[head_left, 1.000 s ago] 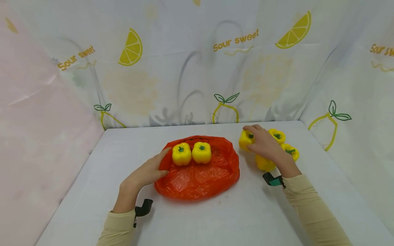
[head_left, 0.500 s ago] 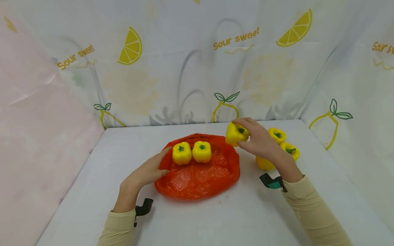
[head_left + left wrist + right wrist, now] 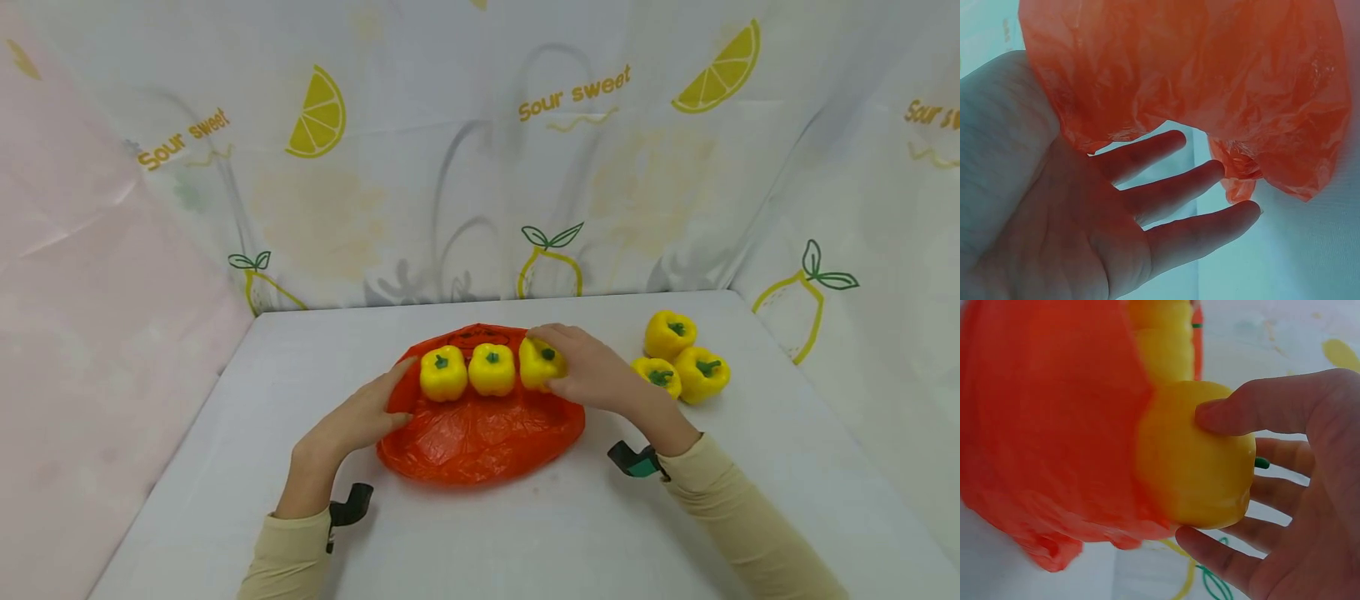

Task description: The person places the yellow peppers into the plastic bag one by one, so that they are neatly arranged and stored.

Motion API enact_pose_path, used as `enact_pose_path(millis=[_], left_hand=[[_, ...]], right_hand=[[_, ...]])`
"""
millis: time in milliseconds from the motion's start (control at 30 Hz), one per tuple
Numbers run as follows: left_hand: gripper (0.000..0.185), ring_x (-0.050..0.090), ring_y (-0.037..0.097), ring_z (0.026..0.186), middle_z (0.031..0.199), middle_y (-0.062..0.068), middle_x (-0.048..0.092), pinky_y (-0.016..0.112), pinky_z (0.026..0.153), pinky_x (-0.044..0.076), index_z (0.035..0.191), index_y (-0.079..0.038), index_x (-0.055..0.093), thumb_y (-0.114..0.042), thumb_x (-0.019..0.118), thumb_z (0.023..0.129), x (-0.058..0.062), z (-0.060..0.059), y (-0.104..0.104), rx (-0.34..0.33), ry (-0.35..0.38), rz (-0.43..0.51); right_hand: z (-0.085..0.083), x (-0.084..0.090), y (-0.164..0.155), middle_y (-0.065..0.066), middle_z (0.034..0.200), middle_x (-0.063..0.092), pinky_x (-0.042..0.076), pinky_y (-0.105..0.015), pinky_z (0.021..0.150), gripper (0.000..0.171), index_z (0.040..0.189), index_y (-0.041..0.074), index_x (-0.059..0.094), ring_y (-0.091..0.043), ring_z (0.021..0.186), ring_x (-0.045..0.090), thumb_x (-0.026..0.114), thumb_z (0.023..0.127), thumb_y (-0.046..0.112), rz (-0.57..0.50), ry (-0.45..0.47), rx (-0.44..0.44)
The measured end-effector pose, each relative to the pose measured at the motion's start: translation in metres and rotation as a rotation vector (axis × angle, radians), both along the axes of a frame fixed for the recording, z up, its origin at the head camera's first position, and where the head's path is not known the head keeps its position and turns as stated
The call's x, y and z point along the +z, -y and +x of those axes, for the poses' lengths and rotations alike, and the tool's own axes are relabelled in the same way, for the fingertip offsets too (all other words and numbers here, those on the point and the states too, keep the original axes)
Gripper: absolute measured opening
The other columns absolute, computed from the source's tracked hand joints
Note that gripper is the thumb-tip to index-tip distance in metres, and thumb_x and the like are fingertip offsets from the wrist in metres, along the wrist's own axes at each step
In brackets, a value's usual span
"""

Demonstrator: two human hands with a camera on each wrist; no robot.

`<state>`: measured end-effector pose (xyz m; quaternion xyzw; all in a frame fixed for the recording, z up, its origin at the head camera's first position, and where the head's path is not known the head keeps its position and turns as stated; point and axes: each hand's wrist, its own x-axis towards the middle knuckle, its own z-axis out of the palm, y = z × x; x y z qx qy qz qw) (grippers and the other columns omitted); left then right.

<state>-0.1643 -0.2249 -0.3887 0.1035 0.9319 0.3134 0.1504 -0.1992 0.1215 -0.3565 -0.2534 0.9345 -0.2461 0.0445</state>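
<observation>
A red plastic bag [image 3: 472,450] sits spread out on the white table. Two yellow bell peppers with green stems, a left one [image 3: 442,377] and a middle one [image 3: 492,372], stand upright side by side on it toward the back. My right hand [image 3: 588,367] grips a third yellow bell pepper [image 3: 1197,469] with thumb and fingers, at the right end of that row. My left hand [image 3: 358,418] stays at the bag's left edge, its thumb and fingers spread. In the left wrist view, several fingers [image 3: 1200,237] reach out straight beside the red plastic, holding no pepper.
To the right, three more yellow bell peppers lie in a group: a back one [image 3: 667,335], a front left one [image 3: 654,377] and a right one [image 3: 702,377]. Behind the white table [image 3: 480,550] hangs a cloth [image 3: 420,167] printed with lemons.
My right hand has lifted a yellow bell pepper from the group on the right and carried it left to the bag, beside the other two. My left hand has stayed in place.
</observation>
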Motion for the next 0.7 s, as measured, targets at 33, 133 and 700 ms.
enact_pose_path(millis=[33, 133, 700], left_hand=[[0.081, 0.032, 0.038, 0.148, 0.162, 0.011, 0.030, 0.063, 0.112, 0.038, 0.160, -0.028, 0.015, -0.017, 0.062, 0.095, 0.000, 0.000, 0.000, -0.001, 0.000, 0.000], [0.080, 0.032, 0.038, 0.147, 0.162, 0.011, 0.032, 0.062, 0.113, 0.037, 0.160, -0.026, 0.017, -0.016, 0.062, 0.094, 0.000, 0.000, -0.001, -0.008, -0.008, -0.001], [0.077, 0.031, 0.039, 0.148, 0.162, 0.013, 0.032, 0.062, 0.115, 0.033, 0.159, -0.022, 0.019, -0.017, 0.062, 0.095, -0.001, 0.000, 0.000, -0.008, -0.014, -0.027]], right_hand=[[-0.001, -0.004, 0.001, -0.006, 0.149, 0.048, 0.047, -0.053, 0.108, 0.065, 0.147, 0.020, 0.045, -0.029, 0.132, 0.048, 0.068, 0.086, 0.016, 0.014, 0.009, -0.002], [-0.004, -0.012, 0.004, -0.008, 0.147, 0.049, 0.046, -0.053, 0.108, 0.065, 0.148, 0.018, 0.042, -0.029, 0.130, 0.049, 0.067, 0.088, 0.018, 0.040, 0.045, -0.024], [-0.004, -0.030, -0.001, -0.013, 0.156, 0.039, 0.043, -0.053, 0.112, 0.048, 0.138, 0.012, 0.054, -0.035, 0.140, 0.044, 0.067, 0.093, 0.020, 0.047, -0.049, 0.028]])
